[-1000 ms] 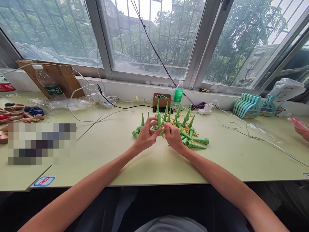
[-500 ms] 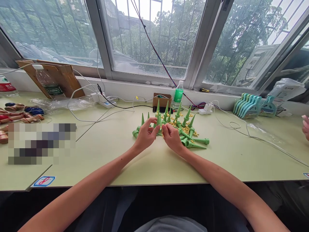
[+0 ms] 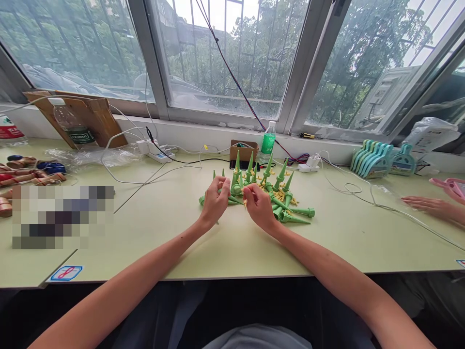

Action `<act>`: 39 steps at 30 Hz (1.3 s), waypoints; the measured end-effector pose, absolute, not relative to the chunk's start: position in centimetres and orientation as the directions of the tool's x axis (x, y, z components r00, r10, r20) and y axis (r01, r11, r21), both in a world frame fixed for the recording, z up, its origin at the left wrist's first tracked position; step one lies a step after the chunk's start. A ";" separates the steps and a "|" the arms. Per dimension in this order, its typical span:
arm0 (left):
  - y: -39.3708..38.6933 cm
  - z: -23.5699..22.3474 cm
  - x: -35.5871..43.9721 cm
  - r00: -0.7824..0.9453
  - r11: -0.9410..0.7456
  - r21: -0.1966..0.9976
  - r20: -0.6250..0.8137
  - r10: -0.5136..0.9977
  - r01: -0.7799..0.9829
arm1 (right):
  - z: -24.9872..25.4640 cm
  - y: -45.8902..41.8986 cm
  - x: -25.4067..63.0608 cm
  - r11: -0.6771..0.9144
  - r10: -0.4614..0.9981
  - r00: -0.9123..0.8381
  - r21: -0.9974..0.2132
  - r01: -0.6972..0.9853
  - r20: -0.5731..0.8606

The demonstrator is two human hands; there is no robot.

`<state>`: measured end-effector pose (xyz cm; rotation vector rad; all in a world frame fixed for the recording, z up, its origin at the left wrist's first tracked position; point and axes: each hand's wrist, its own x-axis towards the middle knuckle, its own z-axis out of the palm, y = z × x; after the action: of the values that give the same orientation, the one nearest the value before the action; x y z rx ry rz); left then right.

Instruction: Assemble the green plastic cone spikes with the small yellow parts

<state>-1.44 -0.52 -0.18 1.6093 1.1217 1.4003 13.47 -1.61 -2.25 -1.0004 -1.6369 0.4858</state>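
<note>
Several green cone-shaped plastic spikes (image 3: pixel 276 182) stand and lie in a cluster on the pale green table (image 3: pixel 163 228), with small yellow pieces (image 3: pixel 279 195) scattered among them. My left hand (image 3: pixel 215 202) is closed around a green spike (image 3: pixel 234 194) at the cluster's near left side, tilted toward my right hand. Facing it, my right hand (image 3: pixel 258 206) pinches a small yellow piece (image 3: pixel 246 202) close to that spike. More spikes lie flat to the right (image 3: pixel 296 215).
A green-labelled bottle (image 3: pixel 268 141) and a small brown box (image 3: pixel 243 151) stand behind the cluster. Cables and a power strip (image 3: pixel 156 151) run along the sill. Teal plastic parts (image 3: pixel 374 157) sit far right, where another person's hand (image 3: pixel 428 206) rests. Wooden toys (image 3: pixel 25 172) lie left.
My left hand has tilted the green spike from upright down toward the table. Another person's hand has reached in flat onto the table at the right edge.
</note>
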 end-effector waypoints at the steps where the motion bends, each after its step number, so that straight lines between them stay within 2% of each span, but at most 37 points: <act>1: -0.6 -0.1 -1.5 0.042 -0.355 0.923 0.352 0.935 0.150 | -2.2 -1.6 13.5 0.554 0.813 -0.043 -0.751 0.359 0.580; 6: -0.9 0.3 -1.4 0.155 -0.280 0.954 0.262 0.953 0.108 | -2.2 -1.7 13.5 0.543 0.830 -0.080 -0.765 0.346 0.553; 10: -1.1 0.5 -1.4 0.176 -0.250 0.966 0.235 0.956 0.064 | -2.4 -1.5 13.6 0.551 0.827 -0.097 -0.766 0.330 0.553; 17: -1.1 0.5 -1.5 0.207 -0.286 0.958 0.278 0.938 0.009 | -2.6 -1.3 13.6 0.541 0.835 -0.093 -0.776 0.325 0.543; 39: -1.0 -0.3 -1.6 0.296 -0.393 0.917 0.358 0.886 0.070 | -2.8 -0.7 13.8 0.522 0.830 -0.042 -0.749 0.408 0.556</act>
<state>-1.58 -1.01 -0.25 1.7087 0.8745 1.1984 13.82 -0.66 -2.80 -1.0660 -1.6565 0.4765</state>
